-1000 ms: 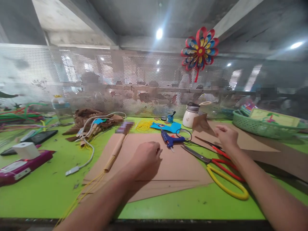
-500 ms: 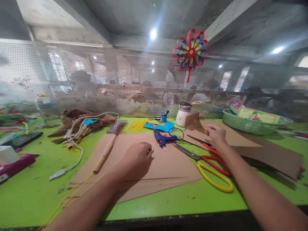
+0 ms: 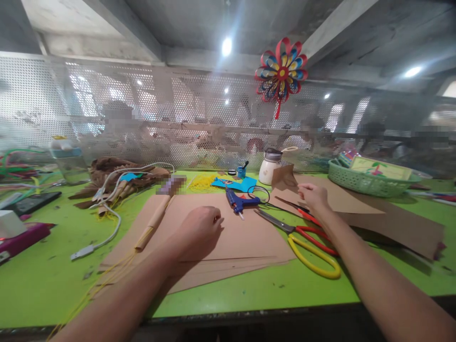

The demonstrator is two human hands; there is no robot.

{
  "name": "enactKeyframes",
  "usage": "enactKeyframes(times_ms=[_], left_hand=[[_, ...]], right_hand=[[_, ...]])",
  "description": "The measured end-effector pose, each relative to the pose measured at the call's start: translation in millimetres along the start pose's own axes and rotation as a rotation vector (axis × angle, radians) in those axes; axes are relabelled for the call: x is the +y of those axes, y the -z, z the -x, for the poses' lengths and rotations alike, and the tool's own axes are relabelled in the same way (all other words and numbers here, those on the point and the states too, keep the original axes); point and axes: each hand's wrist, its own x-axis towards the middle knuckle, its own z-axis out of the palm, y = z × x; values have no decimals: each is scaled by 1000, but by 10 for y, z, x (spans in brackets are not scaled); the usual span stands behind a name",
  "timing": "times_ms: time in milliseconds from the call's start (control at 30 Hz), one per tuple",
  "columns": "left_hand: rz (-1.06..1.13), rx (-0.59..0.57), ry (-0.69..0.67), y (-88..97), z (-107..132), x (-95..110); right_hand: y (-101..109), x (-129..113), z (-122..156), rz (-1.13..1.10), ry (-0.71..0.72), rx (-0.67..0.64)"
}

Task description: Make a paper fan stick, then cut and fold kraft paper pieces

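Observation:
My left hand (image 3: pixel 202 225) rests curled on a stack of brown paper sheets (image 3: pixel 245 242), with nothing visible in it. My right hand (image 3: pixel 313 197) is a loose fist over the brown sheets at the right, close to the blades of scissors with red handles (image 3: pixel 306 216); nothing shows in its fingers. Between the hands lies a blue glue gun (image 3: pixel 239 203), nozzle towards me. Larger scissors (image 3: pixel 297 232) with one red and one yellow handle lie below it. Left of my left hand is a rolled brown paper tube (image 3: pixel 151 228) with yellow strings (image 3: pixel 107 280).
A green basket (image 3: pixel 374 183), white bottle (image 3: pixel 268 170), blue paint jar (image 3: pixel 242 171) and blue paper (image 3: pixel 242 184) stand or lie along the back. White cable (image 3: pixel 116 225), crumpled brown paper (image 3: pixel 110 168) and purple power strip (image 3: pixel 30 240) lie left. A paper flower (image 3: pixel 282 72) hangs above the perforated screen.
The view has shifted slightly, so everything sits a little higher and further left. Both hands keep nearly the same pose, and no object has been moved.

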Motion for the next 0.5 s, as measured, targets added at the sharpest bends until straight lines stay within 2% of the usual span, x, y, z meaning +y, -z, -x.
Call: enactKeyframes(times_ms=[300, 500], left_hand=[[-4, 9, 44, 91, -7, 35], [41, 13, 54, 68, -86, -28]], right_hand=[[-1, 7, -1, 80, 59, -34], [25, 55, -49, 295, 143, -66]])
